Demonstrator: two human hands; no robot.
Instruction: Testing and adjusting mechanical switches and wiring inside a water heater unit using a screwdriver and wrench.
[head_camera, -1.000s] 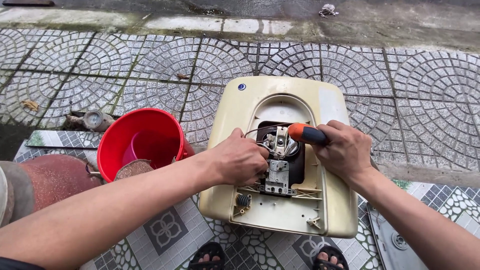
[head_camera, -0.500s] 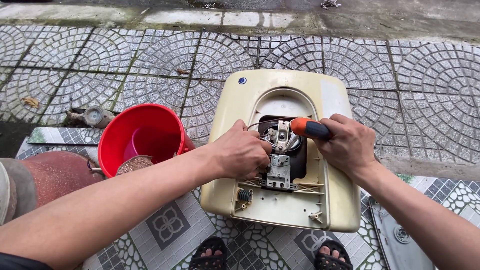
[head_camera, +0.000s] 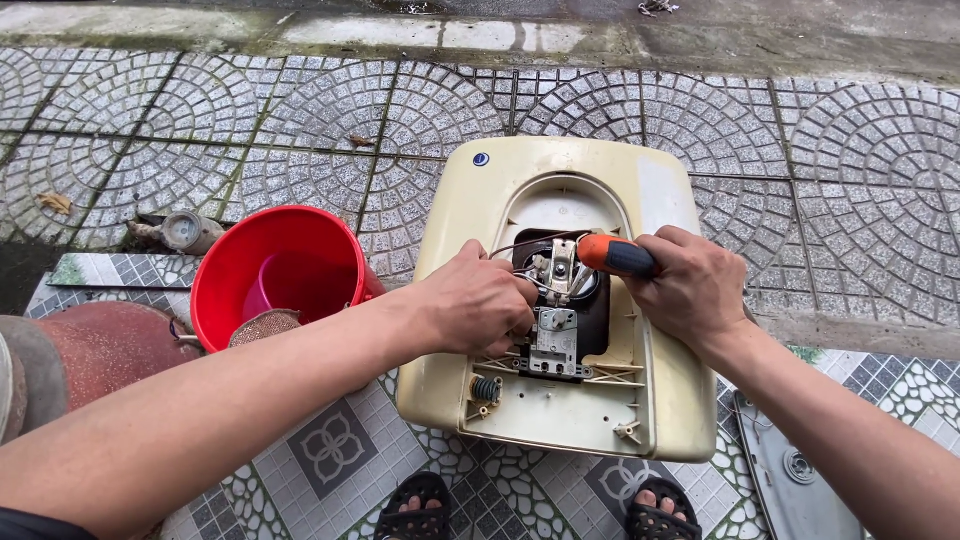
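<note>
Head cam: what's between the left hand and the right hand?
In the head view, between the left hand and right hand sits the metal terminal assembly in the cream appliance housing, with the orange-handled screwdriver reaching in.

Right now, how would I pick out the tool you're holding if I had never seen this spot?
Find the big cream-coloured casing lying open on the paving, right of the red bucket. Over its dark central opening, the right hand grips a screwdriver. Its orange and dark-blue handle is the only brightly coloured thing among the grey metal parts and thin wires there.
</note>
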